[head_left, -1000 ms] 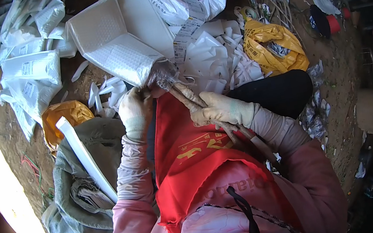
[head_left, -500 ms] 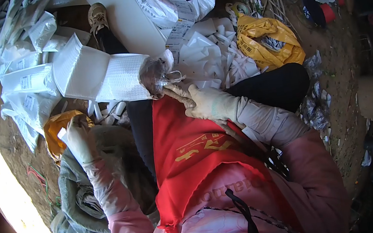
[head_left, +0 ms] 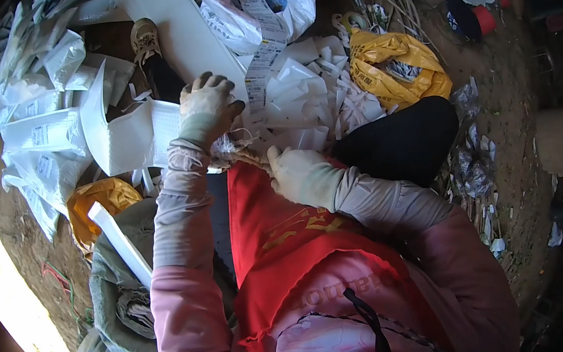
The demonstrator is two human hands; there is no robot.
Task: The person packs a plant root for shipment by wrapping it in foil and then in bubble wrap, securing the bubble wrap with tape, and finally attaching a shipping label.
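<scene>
Dirt ground [head_left: 507,111], two gloved hands [head_left: 208,106], one mailer [head_left: 131,133]

From here I cannot see my left hand's [head_left: 208,105] palm or what its fingers press, since it lies face down on the white padded sheet [head_left: 128,135] and covers that end. My right hand [head_left: 298,173] hides whatever it grips; only a crumpled clear scrap [head_left: 229,147] pokes out beside it, too tangled to read. The print on the labels [head_left: 261,54] of the white bag [head_left: 254,5] is too small to make out. The grey sack [head_left: 108,314] runs out of the lens circle at lower left, and the far right ground is lost in shadow.
</scene>
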